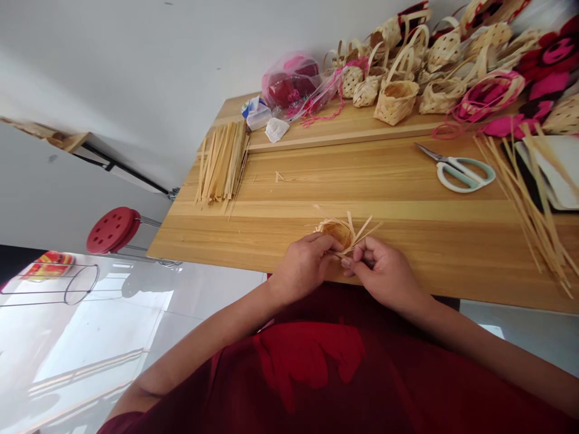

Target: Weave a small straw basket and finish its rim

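At the worktop's near edge, our left hand grips a basket, right hand pinches strips: apparently weaving; tucking next likely needs tension.

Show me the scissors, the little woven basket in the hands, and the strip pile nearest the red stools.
Scissors (446,161), head view: near the pivot.
Little woven basket (335,229), head view: its inner wall.
Strip pile (221,161), head view: middle of the strips.
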`<state>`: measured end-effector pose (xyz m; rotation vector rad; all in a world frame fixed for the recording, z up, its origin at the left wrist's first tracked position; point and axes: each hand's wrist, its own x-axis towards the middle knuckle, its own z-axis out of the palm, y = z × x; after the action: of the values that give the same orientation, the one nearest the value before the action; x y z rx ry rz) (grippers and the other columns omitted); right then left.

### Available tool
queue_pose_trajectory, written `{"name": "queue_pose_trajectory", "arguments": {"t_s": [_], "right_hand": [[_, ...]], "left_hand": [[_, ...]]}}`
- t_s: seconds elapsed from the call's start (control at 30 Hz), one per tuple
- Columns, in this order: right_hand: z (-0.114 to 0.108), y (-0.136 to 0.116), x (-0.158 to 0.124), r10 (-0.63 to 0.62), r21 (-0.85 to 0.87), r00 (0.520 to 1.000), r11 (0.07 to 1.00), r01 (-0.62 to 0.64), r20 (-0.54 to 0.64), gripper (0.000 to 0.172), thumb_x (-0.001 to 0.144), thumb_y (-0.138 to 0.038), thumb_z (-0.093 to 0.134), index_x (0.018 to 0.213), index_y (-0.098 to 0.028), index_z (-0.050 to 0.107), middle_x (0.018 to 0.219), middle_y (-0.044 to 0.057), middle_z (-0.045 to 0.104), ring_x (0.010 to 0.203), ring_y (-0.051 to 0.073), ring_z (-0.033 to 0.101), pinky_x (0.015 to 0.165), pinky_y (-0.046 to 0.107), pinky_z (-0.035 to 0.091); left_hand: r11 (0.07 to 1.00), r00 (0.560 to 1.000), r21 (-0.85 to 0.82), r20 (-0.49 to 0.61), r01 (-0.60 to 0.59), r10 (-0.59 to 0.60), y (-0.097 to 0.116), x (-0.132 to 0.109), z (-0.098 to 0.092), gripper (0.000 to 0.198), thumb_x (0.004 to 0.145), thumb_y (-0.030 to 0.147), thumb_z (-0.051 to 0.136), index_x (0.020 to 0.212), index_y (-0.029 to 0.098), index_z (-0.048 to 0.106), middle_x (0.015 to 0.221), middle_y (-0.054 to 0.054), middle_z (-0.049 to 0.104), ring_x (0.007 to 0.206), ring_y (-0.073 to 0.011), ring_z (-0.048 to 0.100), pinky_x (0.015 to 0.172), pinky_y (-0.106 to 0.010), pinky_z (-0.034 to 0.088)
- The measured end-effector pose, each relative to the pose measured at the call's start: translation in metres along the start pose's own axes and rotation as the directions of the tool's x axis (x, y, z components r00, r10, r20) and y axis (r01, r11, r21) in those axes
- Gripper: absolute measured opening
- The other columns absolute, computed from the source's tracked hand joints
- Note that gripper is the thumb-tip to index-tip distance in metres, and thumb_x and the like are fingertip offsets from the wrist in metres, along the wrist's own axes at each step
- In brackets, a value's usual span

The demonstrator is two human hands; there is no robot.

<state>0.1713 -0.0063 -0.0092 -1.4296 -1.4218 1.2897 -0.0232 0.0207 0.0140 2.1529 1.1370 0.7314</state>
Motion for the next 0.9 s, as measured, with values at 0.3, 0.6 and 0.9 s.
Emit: {"name": "queue_pose_trajectory", "arguments": {"t_s": [0.3,0.6,0.9], "right_hand": [[0.005,0.002,0.003,-0.041,0.122,0.999,0.992,0.042,-0.01,0.036,0.087,-0.05,0.079,0.082,-0.025,0.053,0.071,0.001,0.074,0.069,0.021,0.077,0.062,0.03,0.057],[0.006,-0.005,0.003,0.022,0.103,1.0,0.995,-0.02,-0.019,0.029,0.087,-0.046,0.078,0.085,-0.025,0.057,0.075,0.002,0.077,0.07,0.023,0.079,0.063,0.031,0.059],[0.008,-0.002,0.004,0.08,0.118,0.994,0.989,-0.089,0.077,0.024,0.085,-0.047,0.074,0.086,-0.024,0.065,0.074,0.002,0.076,0.072,0.023,0.078,0.061,0.031,0.059]], "left_hand": [[0.96,0.971,-0.198,-0.091,0.2,-0.221,0.001,0.003,0.002,0.002,0.087,0.018,0.074,0.086,0.017,0.076,0.081,-0.002,0.077,0.072,-0.0131,0.069,0.066,-0.023,0.053],[0.943,0.948,-0.254,-0.179,0.214,-0.263,0.0,0.004,0.008,0.008,0.082,0.021,0.076,0.078,0.015,0.073,0.073,-0.001,0.074,0.061,-0.01,0.061,0.058,-0.021,0.046],[0.986,0.985,-0.11,-0.11,0.123,-0.135,-0.001,0.004,-0.002,0.013,0.086,0.028,0.08,0.092,0.017,0.076,0.083,-0.002,0.076,0.071,-0.0133,0.065,0.064,-0.024,0.049]]}}
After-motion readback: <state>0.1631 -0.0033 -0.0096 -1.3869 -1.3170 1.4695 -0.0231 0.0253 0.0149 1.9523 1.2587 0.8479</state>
